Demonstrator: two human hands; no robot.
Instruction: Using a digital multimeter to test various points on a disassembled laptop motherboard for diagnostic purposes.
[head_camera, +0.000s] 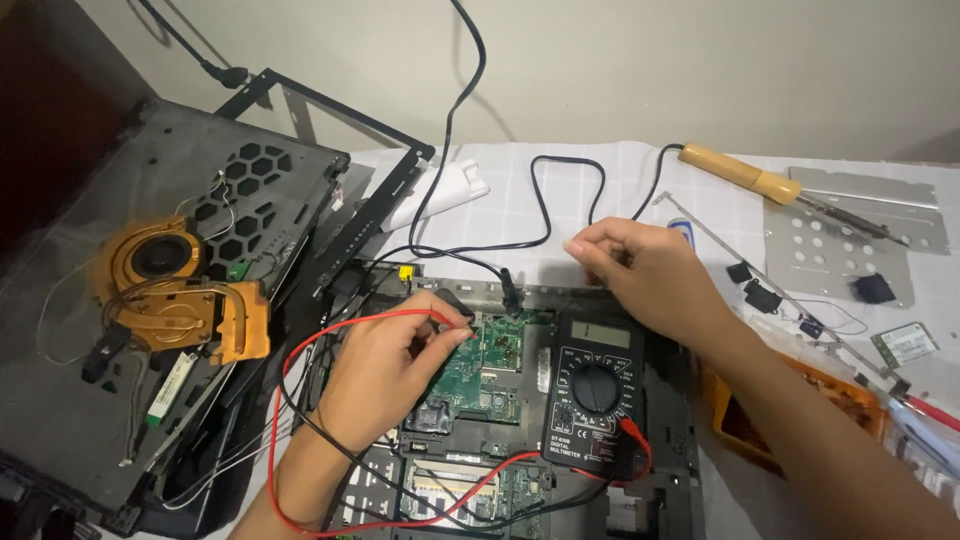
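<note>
My left hand (388, 362) grips a multimeter probe with a red lead (340, 328), its tip pressed onto the green circuit board (492, 352) of an opened laptop. My right hand (650, 270) hovers above the far edge of the board with fingers pinched near a black cable (540, 205); whether it holds the cable I cannot tell. A black digital multimeter (596, 392) lies on the laptop chassis between my forearms, red and black leads plugged into its lower end. A black plug (509, 292) stands at the board's far edge.
A removed laptop cover (190, 250) with a copper fan and heat pipe (175, 300) lies at left. A wooden-handled soldering iron (745, 173), a perforated metal plate (850, 240), small parts and a wireless card (905, 343) rest on the white cloth at right. An orange tray (745, 440) sits under my right forearm.
</note>
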